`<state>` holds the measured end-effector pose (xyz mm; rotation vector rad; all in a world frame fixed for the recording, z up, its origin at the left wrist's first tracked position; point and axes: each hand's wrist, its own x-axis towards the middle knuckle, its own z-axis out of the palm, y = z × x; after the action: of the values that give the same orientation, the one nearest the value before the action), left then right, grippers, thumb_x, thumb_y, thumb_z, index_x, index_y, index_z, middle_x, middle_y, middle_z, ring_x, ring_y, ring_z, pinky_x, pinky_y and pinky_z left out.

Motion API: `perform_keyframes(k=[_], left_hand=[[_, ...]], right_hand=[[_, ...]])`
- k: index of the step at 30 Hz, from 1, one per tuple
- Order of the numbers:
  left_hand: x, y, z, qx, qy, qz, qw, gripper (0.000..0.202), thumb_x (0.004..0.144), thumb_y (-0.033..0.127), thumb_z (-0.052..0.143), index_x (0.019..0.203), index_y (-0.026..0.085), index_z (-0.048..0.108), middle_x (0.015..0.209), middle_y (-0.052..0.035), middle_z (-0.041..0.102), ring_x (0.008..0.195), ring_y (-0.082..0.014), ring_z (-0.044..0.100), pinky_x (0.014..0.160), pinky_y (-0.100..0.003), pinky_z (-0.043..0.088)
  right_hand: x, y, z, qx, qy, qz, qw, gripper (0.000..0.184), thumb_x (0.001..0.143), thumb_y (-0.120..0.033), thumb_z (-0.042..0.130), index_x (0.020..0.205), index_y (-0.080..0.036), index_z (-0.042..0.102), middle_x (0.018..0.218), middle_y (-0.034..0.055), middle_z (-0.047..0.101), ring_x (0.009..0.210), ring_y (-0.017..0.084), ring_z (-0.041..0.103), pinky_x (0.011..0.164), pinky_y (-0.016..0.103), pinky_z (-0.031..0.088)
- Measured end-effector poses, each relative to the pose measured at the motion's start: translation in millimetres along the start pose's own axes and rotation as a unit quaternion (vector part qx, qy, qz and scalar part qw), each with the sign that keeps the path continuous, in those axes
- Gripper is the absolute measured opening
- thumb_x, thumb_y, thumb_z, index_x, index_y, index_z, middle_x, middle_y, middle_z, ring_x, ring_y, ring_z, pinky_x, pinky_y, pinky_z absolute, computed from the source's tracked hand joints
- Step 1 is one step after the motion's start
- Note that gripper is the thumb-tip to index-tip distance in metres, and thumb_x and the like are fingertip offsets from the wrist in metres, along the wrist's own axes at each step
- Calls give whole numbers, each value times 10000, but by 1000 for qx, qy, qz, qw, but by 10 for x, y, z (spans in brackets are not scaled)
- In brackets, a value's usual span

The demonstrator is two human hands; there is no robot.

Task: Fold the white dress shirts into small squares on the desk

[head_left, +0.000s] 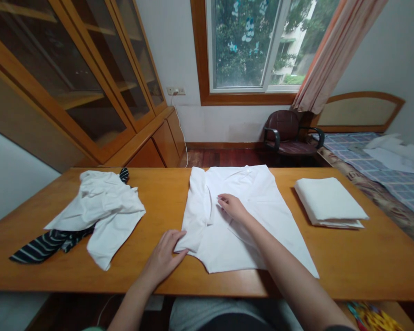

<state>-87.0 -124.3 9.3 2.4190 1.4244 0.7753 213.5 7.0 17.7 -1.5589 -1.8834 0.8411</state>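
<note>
A white shirt [258, 230] lies spread on the wooden table in front of me, with its left side folded inward as a long strip [195, 209]. At the near left corner of that strip, my left hand [167, 253] has thumb and fingers closed on the cloth's edge. My right hand [232, 205] is over the middle of the shirt, just right of the folded strip. Its fingers are loosely bent and point left, with no cloth visibly gripped; the palm side is hidden. My right forearm crosses over the shirt's lower right part.
A crumpled white garment [105, 200] lies at left over a black striped cloth [37, 247]. Folded white cloth [331, 200] sits at right on the table [165, 202]. Beyond are a glass-door cabinet [134, 124], an armchair [284, 131] and a bed [376, 156].
</note>
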Motion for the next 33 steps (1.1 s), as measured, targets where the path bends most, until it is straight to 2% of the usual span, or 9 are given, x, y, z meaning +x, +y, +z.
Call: perform_keyframes(k=[3, 5, 9, 12, 15, 17, 26, 30, 33], left_hand=[[-9, -49, 17, -20, -9, 4, 1000, 367, 894, 288, 643, 1248, 268, 549, 1128, -63, 604, 1070, -220, 617, 927, -377, 548], [-14, -77, 24, -33, -13, 5, 999, 367, 879, 284, 663, 1230, 268, 558, 1126, -63, 598, 1070, -218, 617, 927, -372, 548], [-4, -108, 13, -49, -30, 1, 998, 366, 842, 268, 698, 1187, 267, 578, 1119, -60, 598, 1066, -218, 625, 924, -363, 553], [8, -97, -11, -49, -32, 8, 998, 330, 844, 270, 698, 1158, 265, 595, 1098, -59, 613, 1046, -216, 635, 905, -353, 561], [6, -79, -32, -43, -25, 28, 998, 260, 878, 272, 660, 1135, 266, 620, 1043, -55, 634, 988, -207, 650, 860, -338, 572], [-2, -71, -44, -32, -24, 47, 998, 225, 909, 218, 600, 1126, 267, 635, 1002, -52, 641, 946, -196, 653, 836, -326, 571], [-61, -5, -70, 1, 1, 113, 994, 269, 929, 95, 493, 1098, 235, 650, 904, -45, 645, 848, -161, 626, 771, -278, 541], [-14, 44, -120, 5, -44, 104, 994, 194, 925, 196, 556, 1075, 226, 675, 938, -65, 657, 870, -181, 625, 774, -306, 546], [182, 19, -198, 9, -61, 89, 994, 236, 943, 276, 542, 1123, 233, 689, 1035, -83, 677, 958, -204, 636, 849, -345, 556]], right_hand=[[307, -72, 110, -8, 15, -14, 1000, 361, 937, -212, 541, 1273, -126, 642, 1292, 146, 644, 1193, 220, 593, 1048, 316, 408], [479, -102, 118, -12, 8, -20, 1000, 403, 941, -206, 542, 1330, -123, 601, 1342, 152, 613, 1239, 218, 560, 1083, 319, 375], [712, -139, 100, -19, -22, -16, 999, 431, 925, -231, 596, 1348, -151, 587, 1222, 116, 679, 1112, 195, 619, 1011, 296, 423], [800, -152, 112, -33, -38, 2, 999, 322, 895, -278, 651, 1189, -150, 682, 1065, 89, 709, 958, 180, 645, 910, 273, 453], [844, -170, 131, -46, -45, 26, 998, 175, 842, -322, 714, 902, -157, 727, 904, 59, 705, 838, 168, 626, 809, 259, 454], [863, -194, 130, -47, -43, 39, 997, 175, 828, -336, 727, 821, -164, 699, 854, 44, 699, 795, 160, 610, 755, 249, 444], [830, -194, 20, -29, 20, 81, 996, 148, 919, -283, 599, 1003, -164, 627, 802, 22, 686, 660, 132, 600, 628, 229, 419], [735, -131, 65, -49, 55, 63, 995, 161, 902, -253, 613, 1039, -175, 644, 856, 42, 680, 764, 169, 613, 720, 269, 450], [635, -158, 105, -68, 93, 27, 993, 234, 905, -238, 596, 1126, -173, 638, 1044, 96, 657, 954, 215, 590, 888, 337, 450]])
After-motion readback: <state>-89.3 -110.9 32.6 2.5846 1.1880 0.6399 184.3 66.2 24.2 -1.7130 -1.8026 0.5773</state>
